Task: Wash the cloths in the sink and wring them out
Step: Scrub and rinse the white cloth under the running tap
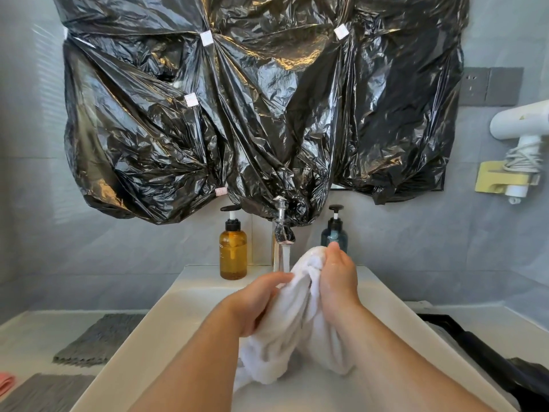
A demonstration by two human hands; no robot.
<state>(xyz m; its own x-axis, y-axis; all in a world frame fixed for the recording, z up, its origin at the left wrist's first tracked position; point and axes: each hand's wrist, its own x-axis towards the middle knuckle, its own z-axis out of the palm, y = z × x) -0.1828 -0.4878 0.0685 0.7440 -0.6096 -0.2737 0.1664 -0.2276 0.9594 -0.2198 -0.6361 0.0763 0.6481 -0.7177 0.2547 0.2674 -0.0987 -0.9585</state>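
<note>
A white cloth [292, 319] is bunched between both my hands above the white sink [154, 331]. My left hand [257, 301] grips its left side, fingers curled into the fabric. My right hand [337, 278] grips the upper right part, near the top fold. The lower end of the cloth hangs down into the basin. Water runs from the chrome tap [282, 230] just behind the cloth. Two grey cloths [98, 340] lie folded on the counter to the left, and a pink cloth [6, 382] shows at the left edge.
An amber pump bottle [233, 251] stands left of the tap, a dark blue pump bottle [334, 230] to its right. Black plastic sheeting [252, 108] covers the wall above. A white hair dryer [520, 126] hangs at the right. A black object [490, 358] lies on the right counter.
</note>
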